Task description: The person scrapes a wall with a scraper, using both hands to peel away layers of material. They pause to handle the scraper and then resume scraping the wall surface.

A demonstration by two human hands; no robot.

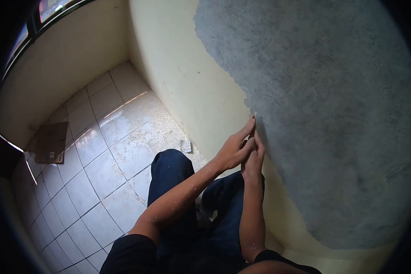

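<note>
Head view, the only one: person sits or crouches low by a wall, knees bent, both forearms reaching forward. Left hand (233,148) and right hand (255,160) are together, clamped on a thin tool (255,115); fingers hide most of it, only a narrow pale tip and bits of a dark part showing. Which hand bears more of the grip, cannot tell. Tool points away from the body, its tip at the ragged border where pale yellow coating (169,50) on the left meets a broad bare grey patch (329,114) on the right; whether it bites under the coating, too small to tell. Pale flakes (162,121) litter the tiled floor (98,182) along the wall foot, a small packet (186,146) among them; brown cardboard (51,141) lies far left. Light specks on both forearms. Step in hand, by my reading: scraping at the coating's edge, the patch partway opened. Next move seems to call for a low tip angle, steady two-handed push, and pressure along the border rather than into bare grey.
</note>
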